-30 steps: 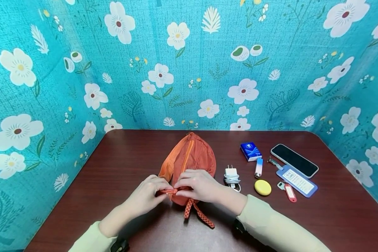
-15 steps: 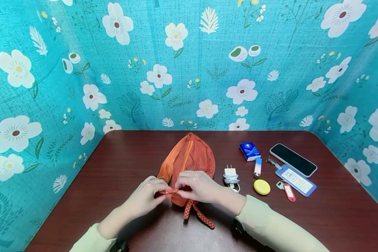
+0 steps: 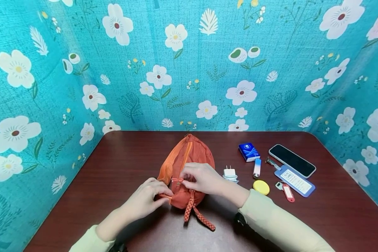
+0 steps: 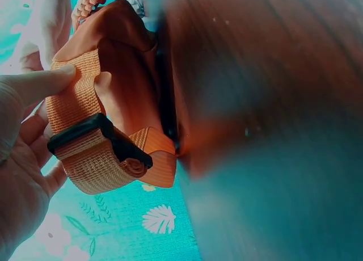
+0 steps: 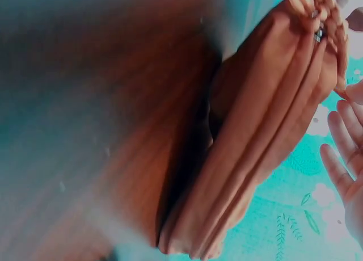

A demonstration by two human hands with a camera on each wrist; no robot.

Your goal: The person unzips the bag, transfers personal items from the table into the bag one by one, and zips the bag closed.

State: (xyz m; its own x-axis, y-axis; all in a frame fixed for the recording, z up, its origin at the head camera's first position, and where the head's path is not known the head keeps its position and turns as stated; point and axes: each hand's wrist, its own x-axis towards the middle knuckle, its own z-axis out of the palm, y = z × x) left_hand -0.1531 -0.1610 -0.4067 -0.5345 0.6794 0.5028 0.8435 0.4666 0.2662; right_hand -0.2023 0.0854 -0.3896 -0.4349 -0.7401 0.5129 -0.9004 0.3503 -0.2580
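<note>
A rust-orange sling bag [image 3: 204,150] lies on the dark wooden table, its zipper [image 3: 187,154] running lengthwise. My left hand [image 3: 145,197] pinches the bag's near left corner; in the left wrist view the thumb presses on the orange webbing strap [image 4: 85,91], above a black buckle [image 4: 85,133]. Over the near part of the bag, my right hand [image 3: 203,178] pinches a red-orange zipper pull cord [image 3: 177,180] between thumb and fingers. Two braided cords [image 3: 189,210] hang from the bag's near end onto the table. The right wrist view shows the bag's folded side [image 5: 255,119].
Right of the bag lies a white charger [image 3: 229,173] with its cable wound. Beyond it are a blue tissue pack [image 3: 249,152], a blue-and-white lighter-like stick [image 3: 257,168], a yellow round case [image 3: 261,187], a red key tag [image 3: 288,193], a blue card holder [image 3: 296,180] and a phone [image 3: 292,160].
My right hand has moved away from the left hand, up and to the right, taking the pull cord with it. The left hand stays at the bag's corner.
</note>
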